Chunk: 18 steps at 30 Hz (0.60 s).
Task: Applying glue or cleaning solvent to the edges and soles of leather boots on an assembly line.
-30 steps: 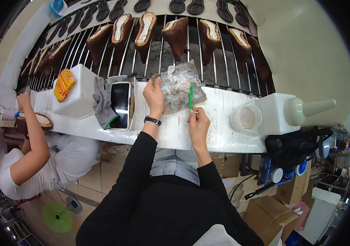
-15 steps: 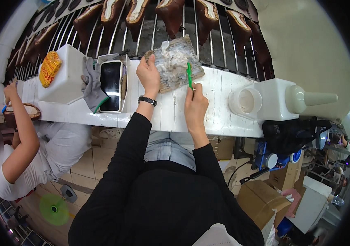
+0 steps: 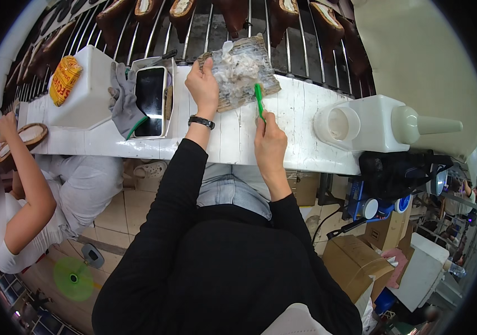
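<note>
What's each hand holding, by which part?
Left hand: flat grey white-crusted slab, by its left edge. Right hand: slim green tool, by its near end.

a ragged, roughly four-sided slab (image 3: pixel 237 88) is seen in the upper middle of the frame, set slightly askew — grey and brown, its surface streaked, its centre crusted with whitish, lumpy residue. it is gripped at its left edge. a slim, bright green tool (image 3: pixel 259 98) is held near-upright just right of the frame's centre line, its upper end laid over the slab's lower right part — whether contact is made cannot be told.
</note>
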### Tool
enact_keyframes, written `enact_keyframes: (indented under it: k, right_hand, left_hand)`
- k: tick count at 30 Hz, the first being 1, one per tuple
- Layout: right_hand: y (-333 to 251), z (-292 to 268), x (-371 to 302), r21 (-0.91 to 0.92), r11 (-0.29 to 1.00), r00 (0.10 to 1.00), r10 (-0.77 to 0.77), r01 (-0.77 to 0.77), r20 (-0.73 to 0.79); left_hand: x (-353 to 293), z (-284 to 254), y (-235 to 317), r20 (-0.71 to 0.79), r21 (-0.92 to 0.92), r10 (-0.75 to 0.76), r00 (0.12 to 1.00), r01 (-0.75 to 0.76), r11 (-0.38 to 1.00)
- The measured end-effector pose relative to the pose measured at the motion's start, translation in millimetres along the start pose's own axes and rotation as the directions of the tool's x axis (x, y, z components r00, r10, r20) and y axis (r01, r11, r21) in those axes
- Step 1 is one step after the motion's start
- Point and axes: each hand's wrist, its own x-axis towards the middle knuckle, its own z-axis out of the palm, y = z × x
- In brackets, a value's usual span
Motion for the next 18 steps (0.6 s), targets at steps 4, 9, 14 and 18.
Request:
enact_keyframes:
  k: [4,9,14,18]
  right_hand:
    - [2,-4,-3,-0.069,0.997,0.999,0.024,-0.022,0.025]
    - [1,-22,-14,-0.15,0.988,0.994,-0.014,0.03,0.109]
    - [21,-57,-12,0.331,0.897,0.928,0.182,-0.292,0.326]
    - [21,-98,13,0.793,0.436,0.897,0.32,-0.426,0.305]
  left_hand:
    - [0,1,2,-0.001,-0.036,-0.002,1.0,0.002,0.999]
    - [4,4,-8,-0.022,-0.088,0.083,0.996,-0.084,0.993]
    - [7,3,-3,0.025,-0.27,0.036,0.999,-0.028,0.962]
    - [1,-23,48,0.128,-0.396,0.036,0.991,0.017,0.918]
